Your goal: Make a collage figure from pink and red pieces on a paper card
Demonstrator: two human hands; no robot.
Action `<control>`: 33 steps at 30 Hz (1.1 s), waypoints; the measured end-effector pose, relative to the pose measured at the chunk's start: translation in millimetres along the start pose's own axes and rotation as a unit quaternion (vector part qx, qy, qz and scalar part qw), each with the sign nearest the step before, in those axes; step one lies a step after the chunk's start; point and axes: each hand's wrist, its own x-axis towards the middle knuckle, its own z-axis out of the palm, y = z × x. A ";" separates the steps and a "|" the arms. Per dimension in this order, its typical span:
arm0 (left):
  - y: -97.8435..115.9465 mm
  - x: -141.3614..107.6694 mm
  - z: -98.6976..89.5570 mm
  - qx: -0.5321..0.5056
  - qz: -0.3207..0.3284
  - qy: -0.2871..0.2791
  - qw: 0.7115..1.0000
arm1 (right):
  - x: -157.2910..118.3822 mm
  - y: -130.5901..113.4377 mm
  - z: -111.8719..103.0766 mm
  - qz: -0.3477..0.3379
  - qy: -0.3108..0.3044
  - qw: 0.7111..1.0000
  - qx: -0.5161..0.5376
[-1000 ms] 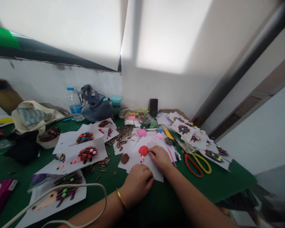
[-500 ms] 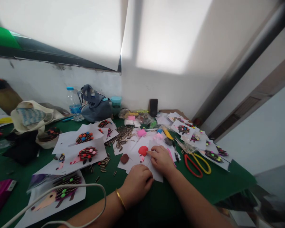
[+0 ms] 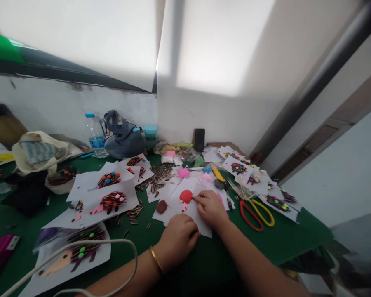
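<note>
A white paper sheet (image 3: 173,197) lies before me with a flat red clay shape (image 3: 186,196) on it. A small pink clay snout with dark dots (image 3: 184,206) adjoins the red shape at its lower left. My right hand (image 3: 208,206) rests on the sheet, its index finger stretched out with the tip at the red shape's right edge; its other fingers are partly bent. My left hand (image 3: 179,236), with a gold bangle at the wrist, lies at the sheet's near edge, fingers curled in; its palm side is hidden. A brown clay lump (image 3: 161,206) sits on the paper to the left.
Scissors (image 3: 256,212) with red and yellow handles lie at right. Sunflower seeds (image 3: 159,177) are heaped behind the sheet. Finished hedgehog pictures (image 3: 113,202) lie on both sides. A white cable (image 3: 111,240) crosses the near left. A bottle (image 3: 95,138) and a blue bag (image 3: 125,142) stand behind.
My right index finger has drawn back slightly to the right, from on top of the red clay to its edge. My left hand has stayed almost still.
</note>
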 end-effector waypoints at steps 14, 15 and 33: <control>1.1 -0.2 -0.5 -0.001 -0.003 -0.003 1.000 | -1.9 -7.3 -4.4 -0.008 -0.014 0.999 -0.034; 0.9 -0.1 -0.4 -0.002 -0.002 -0.002 1.000 | -2.0 -8.0 -4.6 -0.003 -0.017 0.999 -0.039; 4.4 -0.3 -1.3 0.007 0.021 0.048 0.999 | 3.4 -1.1 2.3 0.032 0.030 0.999 0.004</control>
